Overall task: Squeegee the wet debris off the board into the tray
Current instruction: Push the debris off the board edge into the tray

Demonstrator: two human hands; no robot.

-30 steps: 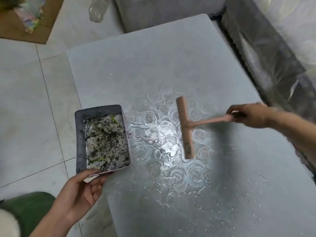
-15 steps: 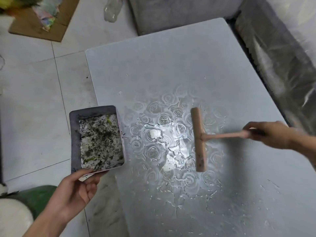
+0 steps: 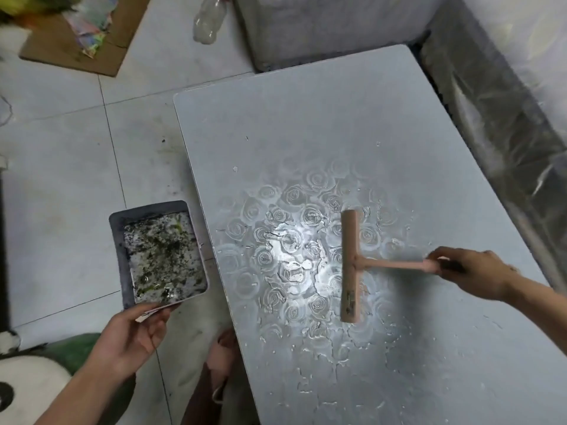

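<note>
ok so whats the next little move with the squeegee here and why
Probably pull the squeegee left across the wet patch towards the tray. The right hand grips its handle with the blade at the patch's right side. Water lies between the blade and the left edge of the board, and the left hand holds the tray just beside that edge.

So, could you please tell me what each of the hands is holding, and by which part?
The left hand grips the tray by its near edge; the right hand holds the squeegee by the end of its handle.
</note>
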